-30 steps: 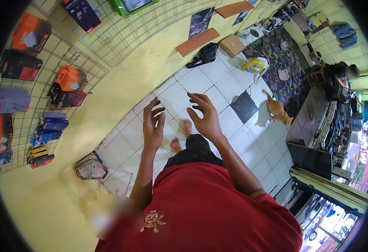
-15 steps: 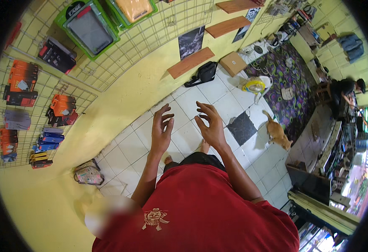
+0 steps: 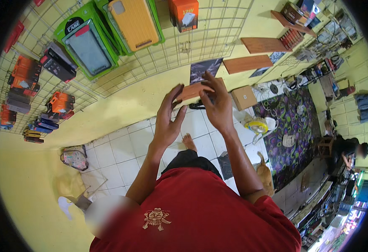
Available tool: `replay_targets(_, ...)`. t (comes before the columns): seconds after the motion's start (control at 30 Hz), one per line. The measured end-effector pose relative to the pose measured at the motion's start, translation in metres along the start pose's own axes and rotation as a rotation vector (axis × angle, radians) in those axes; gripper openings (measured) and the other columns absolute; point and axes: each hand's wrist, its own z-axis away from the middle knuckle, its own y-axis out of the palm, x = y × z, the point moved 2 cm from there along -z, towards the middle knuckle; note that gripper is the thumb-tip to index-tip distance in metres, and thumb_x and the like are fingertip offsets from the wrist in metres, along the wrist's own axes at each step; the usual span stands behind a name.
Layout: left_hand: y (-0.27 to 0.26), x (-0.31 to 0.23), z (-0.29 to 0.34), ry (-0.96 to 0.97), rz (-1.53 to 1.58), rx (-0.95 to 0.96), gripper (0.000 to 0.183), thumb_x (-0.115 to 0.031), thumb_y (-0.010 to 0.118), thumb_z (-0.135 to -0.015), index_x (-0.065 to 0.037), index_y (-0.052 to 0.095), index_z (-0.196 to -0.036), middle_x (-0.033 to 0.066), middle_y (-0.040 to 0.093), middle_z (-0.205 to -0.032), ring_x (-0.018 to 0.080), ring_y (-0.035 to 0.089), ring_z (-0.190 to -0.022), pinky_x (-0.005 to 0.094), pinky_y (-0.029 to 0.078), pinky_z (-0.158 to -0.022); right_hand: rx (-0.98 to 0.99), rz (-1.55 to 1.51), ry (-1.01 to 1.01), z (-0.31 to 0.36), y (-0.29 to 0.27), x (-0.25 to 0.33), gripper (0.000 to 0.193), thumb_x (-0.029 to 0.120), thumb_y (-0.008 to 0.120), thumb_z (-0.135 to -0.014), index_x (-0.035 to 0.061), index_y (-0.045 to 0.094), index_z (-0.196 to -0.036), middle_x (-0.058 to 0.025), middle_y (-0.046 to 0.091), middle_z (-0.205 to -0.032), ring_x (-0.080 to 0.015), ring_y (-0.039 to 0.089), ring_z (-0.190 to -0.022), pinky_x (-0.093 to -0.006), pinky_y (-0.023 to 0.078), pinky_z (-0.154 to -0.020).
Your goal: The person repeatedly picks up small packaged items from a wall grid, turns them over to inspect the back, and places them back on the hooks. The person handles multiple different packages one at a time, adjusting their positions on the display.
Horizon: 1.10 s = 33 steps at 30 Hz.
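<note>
Both hands are raised in front of me with curved fingers spread, palms facing each other across a gap. My left hand (image 3: 169, 116) is open and holds nothing. Nothing is in my open right hand (image 3: 218, 107) either. Behind the fingertips of both is a brown wooden wall shelf (image 3: 192, 93); the hands partly cover it and do not appear to touch it. Beyond them, a wire grid (image 3: 182, 44) on the yellow wall carries a boxed orange phone case (image 3: 135, 25), a grey phone case in green packaging (image 3: 90, 50) and an orange box (image 3: 185, 16).
Several small boxes (image 3: 62, 102) hang on the grid at left. A patterned bag (image 3: 74, 158) rests by the wall. On the right are a cardboard box (image 3: 244, 98), a yellow and white fan (image 3: 257, 127), an orange cat (image 3: 265, 176), a purple patterned carpet (image 3: 285, 126) and a seated person (image 3: 344, 151).
My view has shifted toward the wall, with more of the grid and shelves showing. Both hands are higher in the picture, now overlapping the shelf, and one bare foot shows further forward. They stay empty.
</note>
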Motion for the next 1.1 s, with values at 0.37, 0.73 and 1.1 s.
replay_targets(0.37,0.017,-0.028,-0.168,0.324,-0.167,-0.191,0.083,-0.008,0.062,-0.092,-0.009,0.014,-0.160,0.0112,0.014,-0.167,0.0259,0.017,-0.153,0.0467,0.015,-0.123,-0.010,0.059,-0.267,-0.175,0.003,0.011,0.064,0.001,0.067,-0.090,0.0040,0.043,-0.149,-0.0192,0.044,-0.149,-0.0322,0.047,-0.136,-0.0402,0.048,-0.104)
replay_targets(0.73,0.017,-0.035,-0.178,0.318,-0.475,-0.270,0.085,-0.007,0.062,-0.091,-0.003,0.013,-0.159,0.0235,0.021,-0.162,0.0406,0.024,-0.149,0.0477,0.026,-0.119,0.129,-0.061,-0.286,-0.193,0.010,0.001,0.055,0.000,0.063,-0.092,0.0038,0.050,-0.145,-0.0172,0.045,-0.149,-0.0301,0.047,-0.137,-0.0396,0.045,-0.105)
replay_targets(1.1,0.054,-0.069,-0.158,0.319,-0.464,-0.461,0.089,0.000,0.065,-0.080,-0.001,0.021,-0.157,0.0246,0.029,-0.157,0.0421,0.026,-0.147,0.0467,0.026,-0.119,0.319,-0.263,-0.148,-0.180,-0.022,0.011,0.050,-0.001,0.058,-0.098,-0.0042,0.044,-0.146,-0.0147,0.048,-0.147,-0.0233,0.050,-0.132,-0.0384,0.046,-0.107)
